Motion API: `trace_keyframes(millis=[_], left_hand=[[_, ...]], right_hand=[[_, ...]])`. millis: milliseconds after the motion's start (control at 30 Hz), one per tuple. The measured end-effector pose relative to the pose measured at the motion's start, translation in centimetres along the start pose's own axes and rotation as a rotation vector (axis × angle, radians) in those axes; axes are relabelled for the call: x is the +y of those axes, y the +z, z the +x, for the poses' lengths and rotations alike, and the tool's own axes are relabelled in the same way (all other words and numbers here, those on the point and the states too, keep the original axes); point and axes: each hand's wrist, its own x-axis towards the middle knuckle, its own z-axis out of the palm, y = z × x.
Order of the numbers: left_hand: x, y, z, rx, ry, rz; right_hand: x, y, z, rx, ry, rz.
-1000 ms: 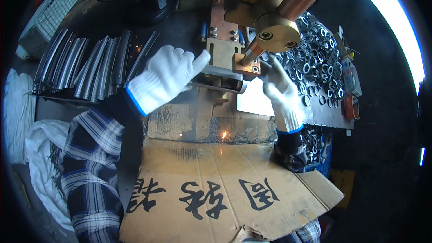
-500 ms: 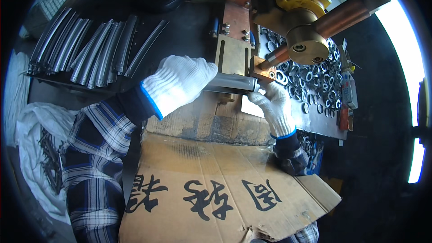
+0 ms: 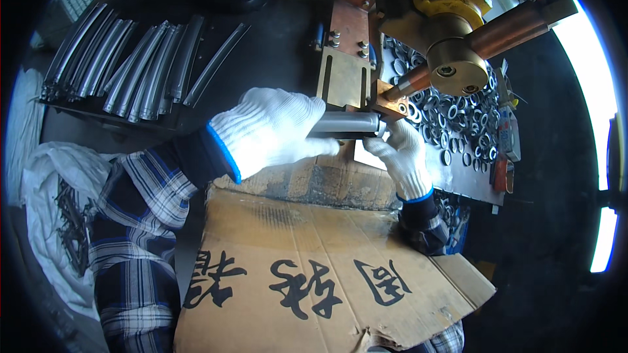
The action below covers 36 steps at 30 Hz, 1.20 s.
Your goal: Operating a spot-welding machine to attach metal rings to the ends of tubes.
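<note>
A grey metal tube point(image 3: 350, 123) lies level between my hands, just in front of the brass plate of the welding machine and below its copper electrode block point(image 3: 390, 99). My left hand point(image 3: 265, 127), in a white knit glove, is closed about the tube's left part, the thumb stretched out along its near side. At the tube's right end my right hand point(image 3: 407, 160), gloved the same way, has its fingers bent against the end. A pale, ring-like rim point(image 3: 383, 129) shows there; I cannot make out whether it is a separate piece. The tube's left end is hidden by my left hand.
Many curved metal strips point(image 3: 147, 72) lie on the dark table at left. Loose metal rings point(image 3: 451, 114) cover the right-hand worktop. A copper electrode arm point(image 3: 507, 33) reaches overhead at right. Cardboard point(image 3: 294, 235) covers my lap; a white sack point(image 3: 59, 189) stands at left.
My left thumb has come away from its fingers and now stretches along the tube's near side. The tube and my right hand have shifted slightly rightward in the picture, as has the machine.
</note>
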Motion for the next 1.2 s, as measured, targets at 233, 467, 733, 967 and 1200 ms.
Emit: trace_keyframes(millis=[233,467,733,967,1200], left_hand=[[-1.0,2.9,1.2,0.130,0.068,-0.049],[-1.3,0.6,1.3,-0.096,0.049,-0.043],[-2.0,3.6,1.3,0.011,0.065,-0.049],[0.9,6.0,-0.9,0.213,0.230,0.022],[1.2,11.4,0.6,0.097,0.293,-0.003]], right_hand=[[0.5,-0.2,0.4,-0.058,-0.089,0.252],[3.9,-0.1,1.3,0.028,-0.092,0.095],[2.1,-0.4,1.1,0.063,-0.091,0.001],[1.9,-1.1,-3.0,-0.015,-0.328,-0.077],[5.8,1.5,-3.9,-0.054,-0.389,-0.358]])
